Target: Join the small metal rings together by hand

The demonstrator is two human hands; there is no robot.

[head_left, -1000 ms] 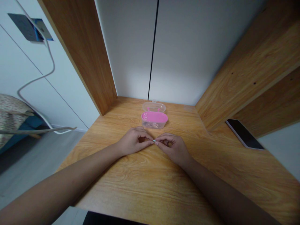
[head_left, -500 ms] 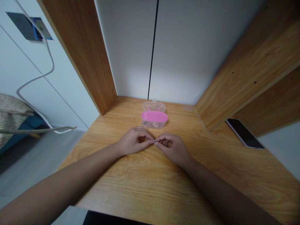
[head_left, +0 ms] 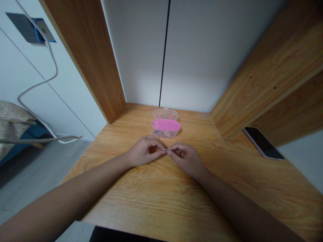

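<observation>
Bead [head_left: 165, 151] — tiny, silvery — pinched between left hand [head_left: 143, 152] and right hand [head_left: 186, 158].

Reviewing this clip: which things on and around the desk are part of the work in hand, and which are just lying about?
In use:
- left hand and right hand, fingertips pinched together on a tiny metal piece
- open pink box just beyond the hands, small bits inside

Lying about:
- phone, face up at the desk's right edge
- white cable hanging off to the left
</observation>
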